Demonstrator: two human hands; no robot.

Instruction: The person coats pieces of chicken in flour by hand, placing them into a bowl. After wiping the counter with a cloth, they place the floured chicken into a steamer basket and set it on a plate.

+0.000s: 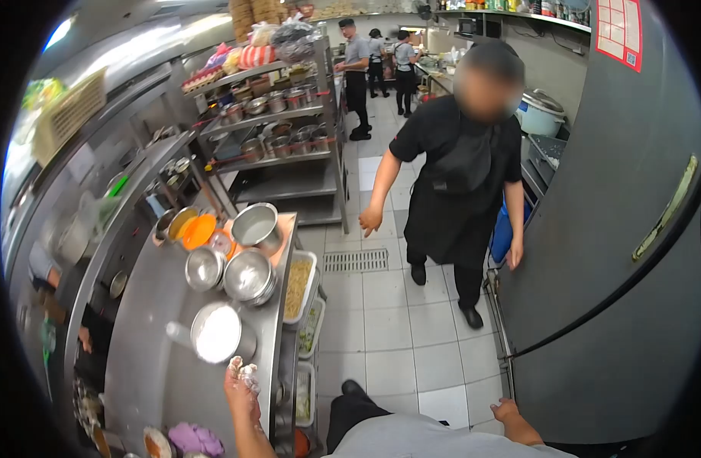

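Note:
My left hand [243, 387] is just below a metal pot [246, 345] of white powder [218, 333] on the steel counter. White, floury stuff coats its curled fingers; whether something is held inside them I cannot make out. My right hand [507, 410] hangs low on the other side, near the grey fridge door, its fingers apart and nothing in them. Beyond the powder pot stand stacked steel bowls [249, 276], another steel pot [256, 227] and an orange lid or bowl [199, 231]. A purple cloth-like bundle [195, 440] lies at the counter's near end.
A co-worker in a black apron [459, 191] is in the aisle facing me. The large grey fridge [606, 305] borders the right. Trays of food [298, 286] sit beside the counter, below its top. A pot-filled shelf rack [278, 164] and several people are farther back.

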